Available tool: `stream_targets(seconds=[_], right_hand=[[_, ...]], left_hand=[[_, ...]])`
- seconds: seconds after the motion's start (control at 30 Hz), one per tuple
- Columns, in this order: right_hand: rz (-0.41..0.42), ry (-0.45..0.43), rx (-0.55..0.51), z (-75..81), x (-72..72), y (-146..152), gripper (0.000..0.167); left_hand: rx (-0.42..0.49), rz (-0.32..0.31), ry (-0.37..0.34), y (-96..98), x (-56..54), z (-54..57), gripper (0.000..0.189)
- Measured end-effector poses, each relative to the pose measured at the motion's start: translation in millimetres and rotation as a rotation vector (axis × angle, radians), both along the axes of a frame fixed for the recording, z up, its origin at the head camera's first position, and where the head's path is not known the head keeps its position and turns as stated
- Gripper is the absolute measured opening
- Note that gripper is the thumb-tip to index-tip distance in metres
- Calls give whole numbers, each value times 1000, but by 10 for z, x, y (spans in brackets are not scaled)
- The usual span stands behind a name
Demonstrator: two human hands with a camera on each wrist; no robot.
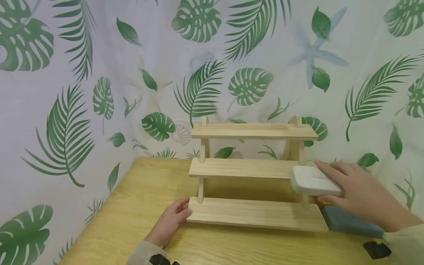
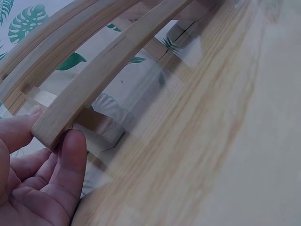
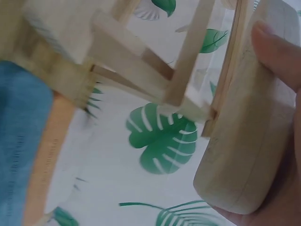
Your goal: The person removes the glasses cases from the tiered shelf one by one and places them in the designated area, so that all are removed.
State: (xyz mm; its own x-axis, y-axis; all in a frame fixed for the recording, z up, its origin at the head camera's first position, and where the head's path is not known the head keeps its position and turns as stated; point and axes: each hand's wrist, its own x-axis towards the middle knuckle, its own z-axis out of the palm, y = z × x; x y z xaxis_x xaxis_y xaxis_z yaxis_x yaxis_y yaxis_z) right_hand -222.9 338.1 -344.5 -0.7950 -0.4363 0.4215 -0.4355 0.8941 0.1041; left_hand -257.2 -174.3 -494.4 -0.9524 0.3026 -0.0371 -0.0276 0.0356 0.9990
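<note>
A three-tier wooden stand (image 1: 258,214) stands on the table before me. My left hand (image 1: 169,221) pinches the left end of its bottom shelf; in the left wrist view the fingers (image 2: 70,155) and thumb lie around the board's corner (image 2: 51,127). My right hand (image 1: 359,189) grips a white rounded case (image 1: 314,180) with faint lettering on its top. In the head view the case overlaps the right end of the middle shelf. The right wrist view shows the case (image 3: 244,127) from its side, with a finger along it.
A blue case (image 1: 351,221) lies on the table right of the stand, partly under my right forearm. Beside it in the right wrist view is an orange item (image 3: 47,155) with small print. A leaf-patterned curtain (image 1: 145,48) hangs behind and left of the wooden table (image 1: 132,198).
</note>
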Motion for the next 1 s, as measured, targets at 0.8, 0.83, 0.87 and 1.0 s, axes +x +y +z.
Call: stream_targets(seconds=[0.8,0.83,0.87,1.0], right_hand=[[-76,-239,-94,-1144,370,994,88],[-32,-205,-115,-1205,379,1044,86],[5,-172,-133,-1261,385,1087,86],[105,-84,-129,-1428,373,1222,96]], left_hand=[[27,2,-5,-3,-6,-16,66],[29,2,-5,-1,-5,-17,66],[28,2,-3,0,-4,-16,66],[26,7,-1,0,10,-11,66]])
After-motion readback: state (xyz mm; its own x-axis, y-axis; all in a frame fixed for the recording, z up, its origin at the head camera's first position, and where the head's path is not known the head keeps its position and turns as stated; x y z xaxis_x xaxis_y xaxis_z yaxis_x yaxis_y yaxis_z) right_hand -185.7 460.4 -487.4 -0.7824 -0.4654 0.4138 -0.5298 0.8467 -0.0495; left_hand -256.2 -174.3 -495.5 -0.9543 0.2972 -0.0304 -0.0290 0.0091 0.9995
